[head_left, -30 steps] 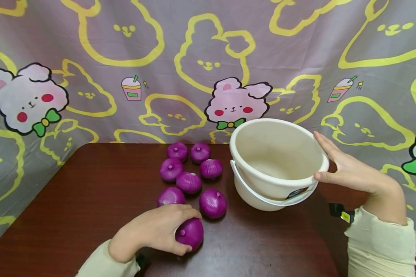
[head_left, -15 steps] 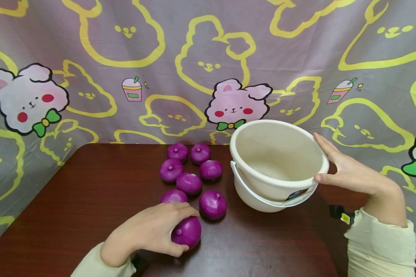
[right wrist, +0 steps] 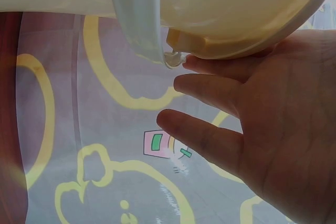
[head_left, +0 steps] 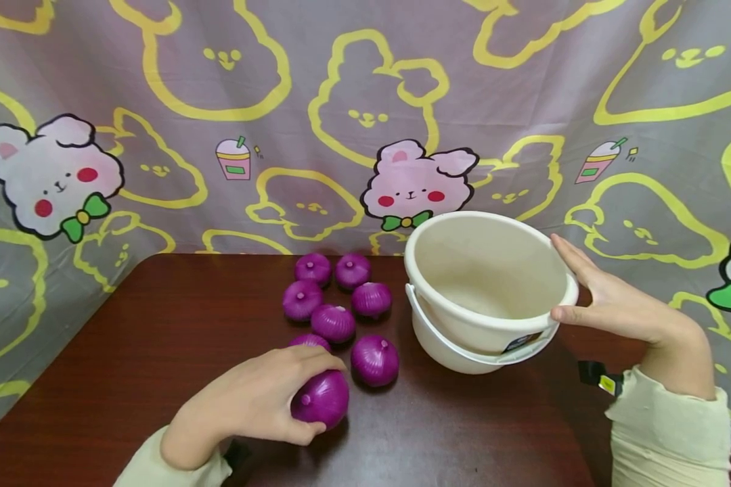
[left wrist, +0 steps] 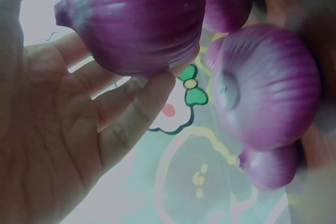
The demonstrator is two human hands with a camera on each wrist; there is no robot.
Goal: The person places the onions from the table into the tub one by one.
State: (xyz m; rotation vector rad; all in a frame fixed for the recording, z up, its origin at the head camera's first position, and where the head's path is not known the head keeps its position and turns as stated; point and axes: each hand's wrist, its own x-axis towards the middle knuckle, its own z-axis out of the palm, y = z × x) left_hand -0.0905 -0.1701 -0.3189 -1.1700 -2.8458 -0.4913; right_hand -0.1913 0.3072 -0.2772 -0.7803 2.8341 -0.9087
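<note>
My left hand (head_left: 250, 399) grips a purple onion (head_left: 329, 399) near the front of the table, thumb on its near side and fingers over its far side. In the left wrist view that onion (left wrist: 142, 19) lies against the fingertips, apart from the palm. Behind the hand sit several more purple onions (head_left: 333, 323) in a loose cluster; one onion (head_left: 309, 341) is partly hidden by the hand. My right hand (head_left: 621, 304) rests against the right side of a cream bucket (head_left: 499, 270), thumb and fingers spread along its rim. In the right wrist view its fingers (right wrist: 202, 135) are extended.
The bucket's white handle (head_left: 451, 348) hangs down at its front. A dark brown wooden table (head_left: 158, 345) lies under everything. Behind it hangs a patterned curtain (head_left: 317, 101) with yellow outlines and rabbits. A black strap with a yellow tag (head_left: 607, 384) is at my right wrist.
My left hand has drifted slightly left and away from me with the onion, covering more of the onion behind it. The right hand and bucket have stayed put.
</note>
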